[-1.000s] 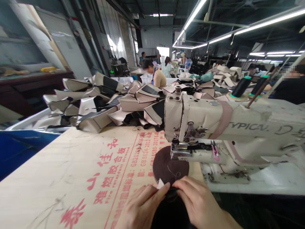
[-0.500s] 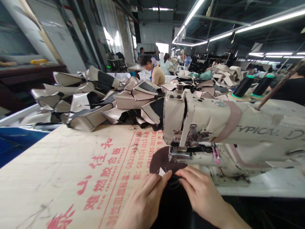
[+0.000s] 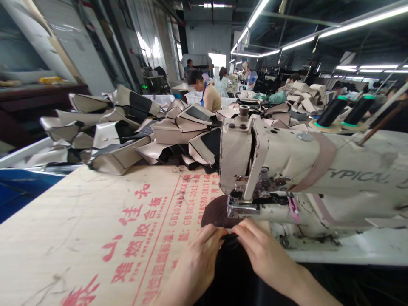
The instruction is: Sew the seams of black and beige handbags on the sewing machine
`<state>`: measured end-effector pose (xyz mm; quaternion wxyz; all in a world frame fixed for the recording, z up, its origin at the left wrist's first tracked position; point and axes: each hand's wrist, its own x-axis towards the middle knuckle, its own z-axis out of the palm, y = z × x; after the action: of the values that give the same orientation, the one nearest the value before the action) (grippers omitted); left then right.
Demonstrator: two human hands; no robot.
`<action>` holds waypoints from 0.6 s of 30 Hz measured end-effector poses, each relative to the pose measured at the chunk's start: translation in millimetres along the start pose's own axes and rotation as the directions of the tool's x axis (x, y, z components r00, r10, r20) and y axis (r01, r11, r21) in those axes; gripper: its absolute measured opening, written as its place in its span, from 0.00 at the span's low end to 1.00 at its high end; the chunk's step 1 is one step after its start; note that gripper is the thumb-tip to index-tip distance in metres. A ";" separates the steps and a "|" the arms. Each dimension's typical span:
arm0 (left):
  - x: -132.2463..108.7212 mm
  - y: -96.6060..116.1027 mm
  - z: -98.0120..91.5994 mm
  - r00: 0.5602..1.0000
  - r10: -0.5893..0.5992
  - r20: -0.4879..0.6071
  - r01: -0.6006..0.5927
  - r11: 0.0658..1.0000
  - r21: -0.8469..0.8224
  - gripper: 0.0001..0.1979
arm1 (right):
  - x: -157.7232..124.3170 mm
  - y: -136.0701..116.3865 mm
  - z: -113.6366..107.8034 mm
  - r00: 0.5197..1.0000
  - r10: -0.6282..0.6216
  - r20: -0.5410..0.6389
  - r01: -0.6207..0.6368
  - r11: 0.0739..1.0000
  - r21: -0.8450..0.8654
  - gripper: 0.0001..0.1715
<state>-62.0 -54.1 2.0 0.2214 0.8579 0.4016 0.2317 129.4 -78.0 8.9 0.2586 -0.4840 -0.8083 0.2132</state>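
My left hand (image 3: 197,259) and my right hand (image 3: 263,250) meet at the near edge of the plywood table (image 3: 79,238). Both pinch a dark fabric piece (image 3: 231,272) between their fingertips. Just beyond them a round dark brown piece (image 3: 215,214) lies flat and reaches under the head of the cream sewing machine (image 3: 287,170). My fingertips sit right below the machine's metal presser part (image 3: 245,208).
A heap of beige and black stitched pieces (image 3: 134,127) covers the far side of the table. Two black thread cones (image 3: 346,111) stand behind the machine. A blue sheet (image 3: 19,191) lies at the left. Other people sit at benches further back.
Both hands have slid the dark fabric forward toward the machine head. More of the round brown piece is now covered, and the small white tag is hidden.
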 end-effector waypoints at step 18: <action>-22.4 -7.6 -8.4 0.931 -0.341 0.128 0.364 0.865 -0.347 0.20 | 2.9 1.9 -2.2 0.997 -0.044 -0.068 0.042 0.999 -0.019 0.11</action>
<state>-84.0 -65.7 -0.6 0.4275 0.7208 0.4943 0.2310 130.9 -74.4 10.1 0.2864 -0.4757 -0.8110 0.1840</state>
